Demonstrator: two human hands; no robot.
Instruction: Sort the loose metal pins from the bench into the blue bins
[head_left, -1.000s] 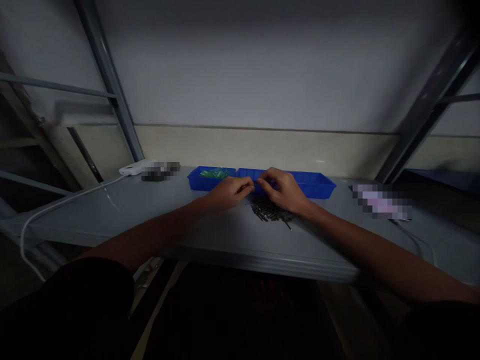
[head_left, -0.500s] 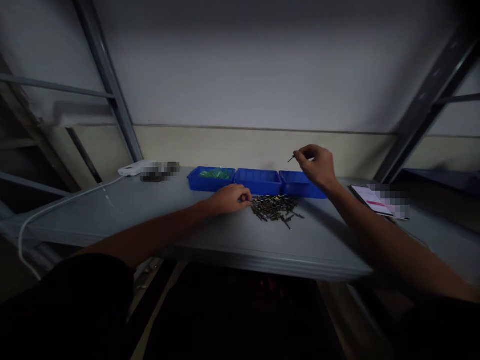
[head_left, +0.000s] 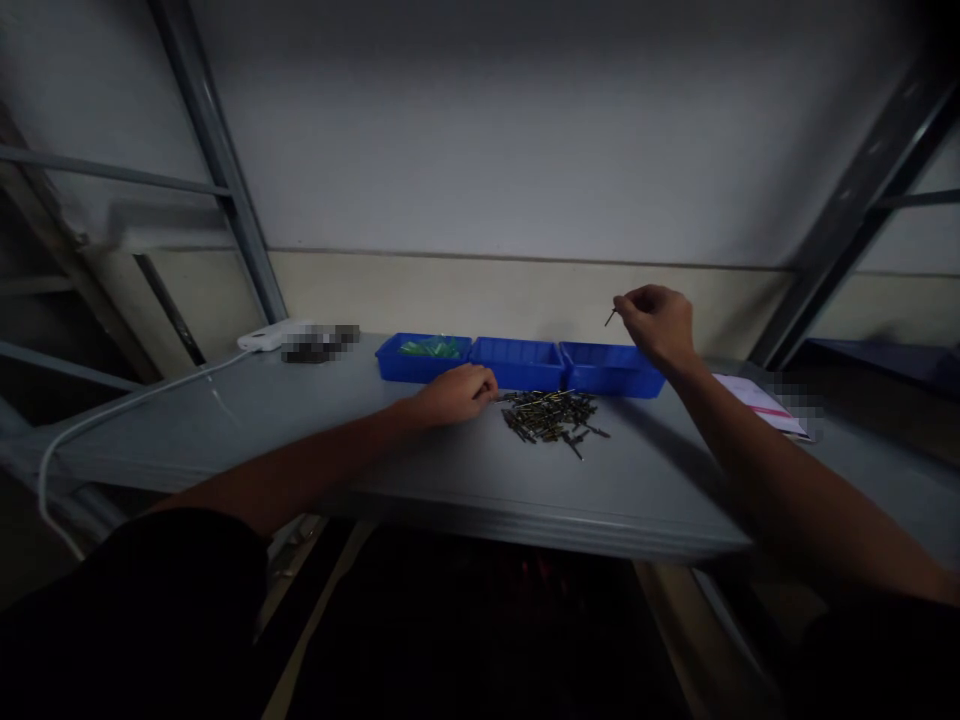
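Above the rightmost blue bin (head_left: 616,383), pinches in the right hand (head_left: 664,322) a slim rod (head_left: 610,317), probably light, stiff and slippery, best taken mid-shaft, and rests the curled left hand (head_left: 454,396), its grip unclear, beside the rod pile (head_left: 551,415).

Left hand (head_left: 459,394): grip unclear | thin piece (head_left: 610,318): too small | pink-white item (head_left: 757,400): part-blurred

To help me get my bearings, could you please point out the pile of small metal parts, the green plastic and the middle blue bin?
Pile of small metal parts (head_left: 551,415): head view, middle of the heap.
Green plastic (head_left: 435,348): head view, its crumpled top.
Middle blue bin (head_left: 519,377): head view, front wall.
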